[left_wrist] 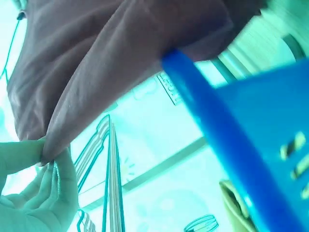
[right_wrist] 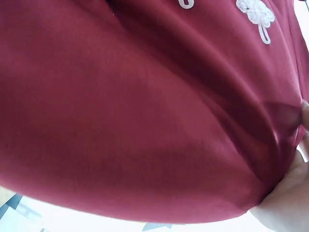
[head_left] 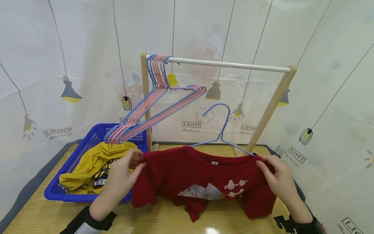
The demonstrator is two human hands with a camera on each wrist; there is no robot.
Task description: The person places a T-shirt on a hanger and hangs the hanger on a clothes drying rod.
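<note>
A dark red shirt (head_left: pixel 187 175) with white blossom prints hangs on a blue wire hanger (head_left: pixel 220 130), held above the wooden table (head_left: pixel 163 217). My left hand (head_left: pixel 124 172) pinches the shirt's left shoulder, seen close in the left wrist view as the red cloth (left_wrist: pixel 106 63) between fingers (left_wrist: pixel 29 164). My right hand (head_left: pixel 276 177) grips the right shoulder over the hanger's end. The right wrist view is filled by the red shirt (right_wrist: pixel 135 111), with a bit of that hand's fingers (right_wrist: pixel 289 193) at the lower right.
A wooden rack with a white rail (head_left: pixel 228 65) stands behind, carrying several pink and blue hangers (head_left: pixel 157 94) at its left end. A blue basket (head_left: pixel 87 143) on the left holds a yellow garment (head_left: pixel 90 162). A printed curtain (head_left: pixel 321 81) surrounds the table.
</note>
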